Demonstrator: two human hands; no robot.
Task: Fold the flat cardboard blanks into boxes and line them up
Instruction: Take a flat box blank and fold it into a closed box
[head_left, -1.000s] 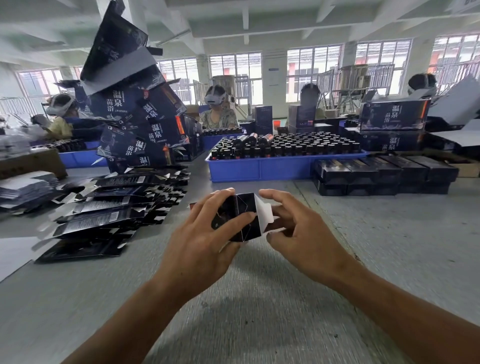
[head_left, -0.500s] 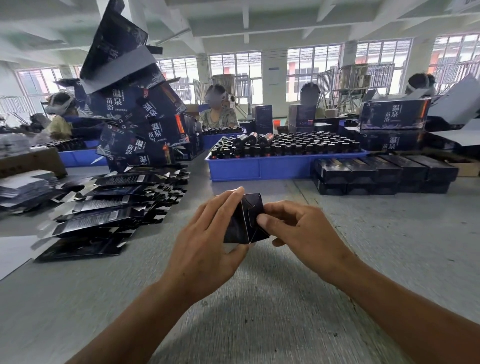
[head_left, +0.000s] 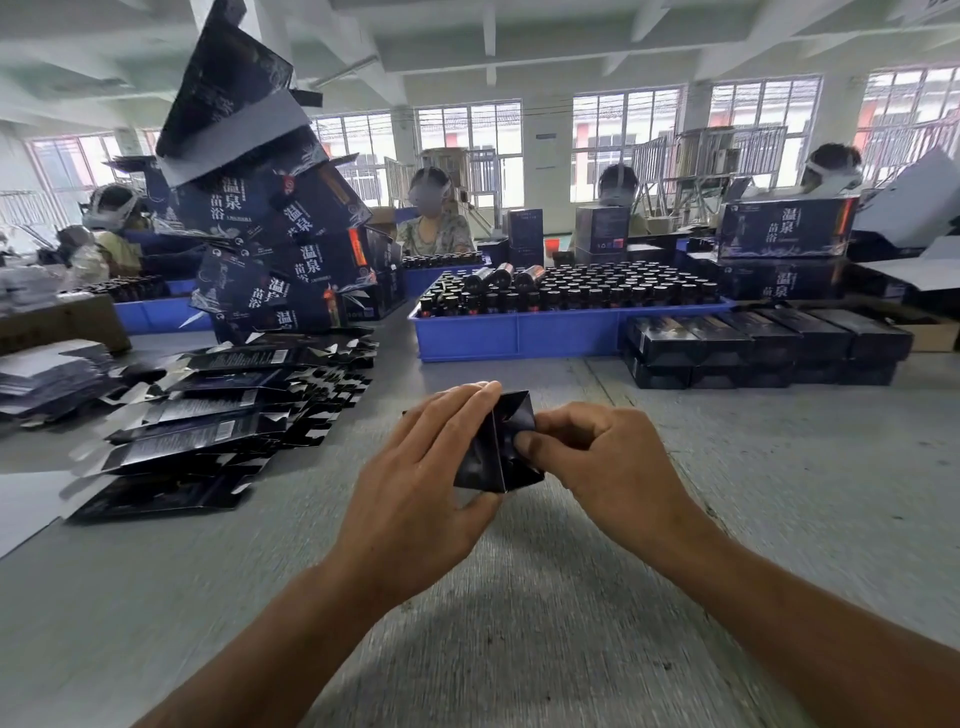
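Observation:
A small black cardboard box (head_left: 498, 447) is held end-on over the grey table, between both hands. My left hand (head_left: 421, 483) grips its left side, fingers over the top and thumb beneath. My right hand (head_left: 597, 457) has curled fingers and its thumb presses on the box's near end face. A fanned pile of flat black blanks (head_left: 208, 415) lies to the left on the table. A two-layer row of finished black boxes (head_left: 763, 348) stands at the right rear.
A blue tray (head_left: 519, 332) full of dark bottles sits behind the hands. A tall heap of large dark printed cartons (head_left: 270, 228) rises at the left. Several people sit across the table. A brown carton (head_left: 62, 322) stands at the far left.
The white end flap that stuck out a second ago is now tucked in and the box end is closed. My right thumb has moved onto that end face. The box sits slightly lower.

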